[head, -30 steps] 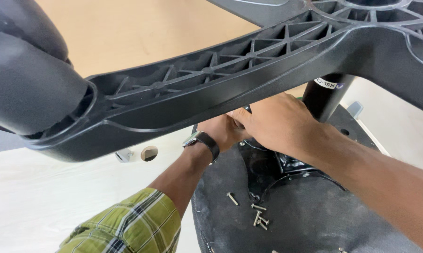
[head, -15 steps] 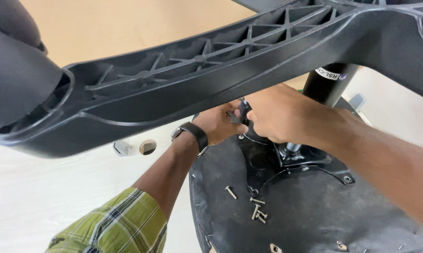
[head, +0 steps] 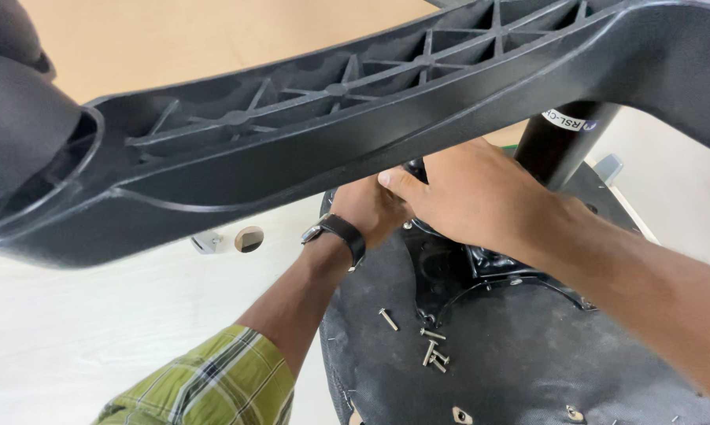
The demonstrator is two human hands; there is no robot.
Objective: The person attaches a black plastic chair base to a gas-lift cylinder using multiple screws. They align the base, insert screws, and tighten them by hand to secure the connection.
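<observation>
View is dropping closer w/ each frame: chair base leg (head: pixel 355 149) is filling more of the top. Both hands are sliding left & up along the seat mechanism (head: pixel 481 264); right hand (head: pixel 481 197) is now covering the left hand (head: pixel 371 208), thumb pressed over it. More of the seat underside (head: pixel 528 362) is showing, bolts (head: pixel 434 350) incl. Gas cylinder (head: pixel 563 142) is shifting right.

A round hole (head: pixel 249 238) is cut in the pale floor (head: pixel 79 330), with a small metal bracket (head: pixel 206 242) just beside it.
</observation>
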